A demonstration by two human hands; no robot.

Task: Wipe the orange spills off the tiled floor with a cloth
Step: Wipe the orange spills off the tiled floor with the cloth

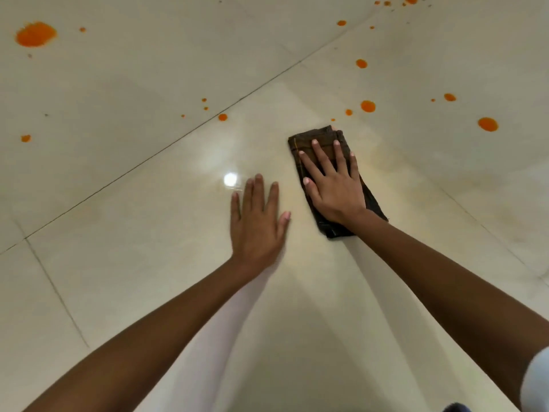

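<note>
Orange spills (368,106) are dotted all over the far part of the tiled floor (118,278): a cluster just beyond the cloth, more drops off to the right (487,124), a few along the grout line (222,117), and one big puddle (36,34) way off at the top left. None of those look touched yet, so I'd say there's plenty left to do.

Cloth (322,138) is a dark brown folded rag, lying flat on the floor right of centre. The right hand (335,185) is pressed on top of it, palm down, fingers spread wide. So the grip is basically flat and open, pinning the cloth rather than clutching it. The left hand (258,221) is flat on the bare tile just beside it, fingers mostly together, holding nothing, looks like it's propping the person up.

What could go wrong, in my opinion:
- a flat palm doesn't hold the rag much, so a hard push could leave it bunching or sliding out from under
- the floor near the cloth looks glossy, maybe damp; the supporting hand could slip
- the rag is small, so the big puddle might just get smeared instead of soaked up
</note>
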